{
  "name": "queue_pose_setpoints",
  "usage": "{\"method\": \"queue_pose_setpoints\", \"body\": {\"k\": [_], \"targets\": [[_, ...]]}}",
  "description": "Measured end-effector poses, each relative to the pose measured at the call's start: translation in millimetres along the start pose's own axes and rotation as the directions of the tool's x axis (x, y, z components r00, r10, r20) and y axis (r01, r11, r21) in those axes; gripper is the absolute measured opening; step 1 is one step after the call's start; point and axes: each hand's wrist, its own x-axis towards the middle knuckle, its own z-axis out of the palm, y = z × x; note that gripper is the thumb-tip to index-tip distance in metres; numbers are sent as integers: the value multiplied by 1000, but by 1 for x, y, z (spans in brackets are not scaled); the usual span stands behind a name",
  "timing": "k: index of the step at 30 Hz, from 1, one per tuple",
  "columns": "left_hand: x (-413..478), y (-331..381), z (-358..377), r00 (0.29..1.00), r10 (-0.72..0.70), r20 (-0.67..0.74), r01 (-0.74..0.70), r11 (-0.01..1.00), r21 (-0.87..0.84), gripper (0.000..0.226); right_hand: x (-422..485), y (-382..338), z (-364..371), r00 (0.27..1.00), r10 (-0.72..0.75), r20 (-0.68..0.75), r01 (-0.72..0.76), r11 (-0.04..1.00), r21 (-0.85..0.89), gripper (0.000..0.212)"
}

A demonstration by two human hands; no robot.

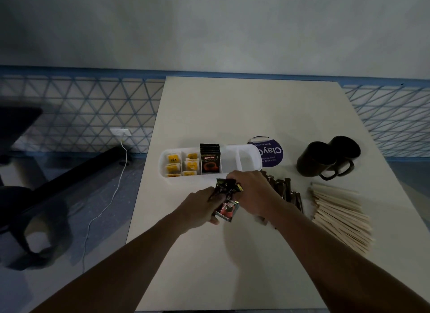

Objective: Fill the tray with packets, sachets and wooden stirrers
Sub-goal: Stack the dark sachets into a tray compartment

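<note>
A white divided tray [246, 150] lies across the table's middle. Its left compartments hold several yellow tea bags [173, 164], and black coffee packets [209, 159] stand upright in a middle one. The right compartments look bare. Just in front of the tray, my left hand [197, 208] and my right hand [253, 191] together hold a bunch of black coffee packets [226, 199]. Brown sachets [287, 191] lie behind my right hand, partly hidden. A pile of wooden stirrers [339, 213] lies at the right.
Two black mugs [325, 160] stand at the back right. A round purple-labelled pack [272, 153] sits behind the tray. The white table [232, 114] ends on the left above the floor, where a white cable [116, 187] and dark chair legs [35, 231] lie.
</note>
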Motion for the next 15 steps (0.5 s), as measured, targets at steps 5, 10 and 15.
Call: {"method": "queue_pose_setpoints", "body": {"k": [5, 10, 15], "targets": [[6, -1, 5, 997, 26, -66, -17, 991, 130, 33, 7, -11, 0, 998, -19, -68, 25, 996, 81, 40], [7, -5, 3, 984, -33, -175, 16, 995, -95, 20, 4, -14, 3, 973, 147, -180, -113, 976, 186, 62], [9, -5, 5, 984, -5, -177, -53, 944, -324, 22, 1, -20, 7, 948, 304, 93, -312, 828, 467, 33]]}}
